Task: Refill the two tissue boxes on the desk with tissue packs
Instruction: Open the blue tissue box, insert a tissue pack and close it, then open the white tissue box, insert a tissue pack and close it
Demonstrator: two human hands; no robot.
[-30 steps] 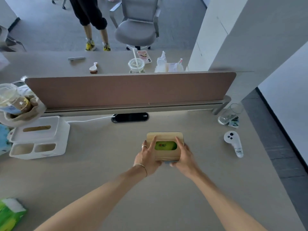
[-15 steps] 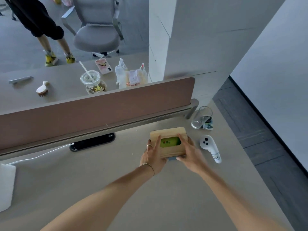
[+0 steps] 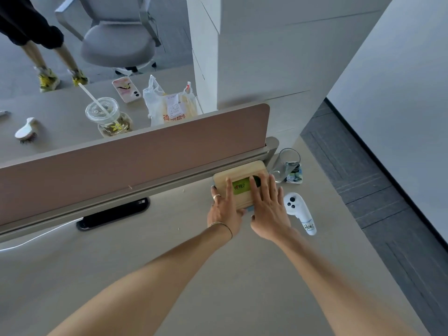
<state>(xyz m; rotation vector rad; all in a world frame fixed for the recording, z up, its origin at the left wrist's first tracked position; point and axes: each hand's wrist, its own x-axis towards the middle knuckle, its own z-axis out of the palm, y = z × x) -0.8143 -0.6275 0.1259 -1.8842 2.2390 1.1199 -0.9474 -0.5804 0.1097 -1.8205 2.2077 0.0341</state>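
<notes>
A tissue box with a wooden lid (image 3: 244,172) rests on the desk (image 3: 194,275) against the base of the brown divider. A green tissue pack (image 3: 240,187) shows through the oval slot in the lid. My left hand (image 3: 224,207) lies on the lid's left side with its fingers spread over the wood. My right hand (image 3: 268,209) presses flat on the lid's right side, one finger across the slot. The second tissue box is out of view.
A white controller (image 3: 299,210) lies just right of my right hand. A drinking glass (image 3: 286,163) stands behind it on a coaster. The brown divider (image 3: 135,154) runs across; beyond it are a drink cup, a phone, a plastic bag, a chair and a person's legs.
Both hands have slid the wooden-lidded box away from me and to the right, up against the divider's base. The view has swung right, so the white tissue box is no longer visible.
</notes>
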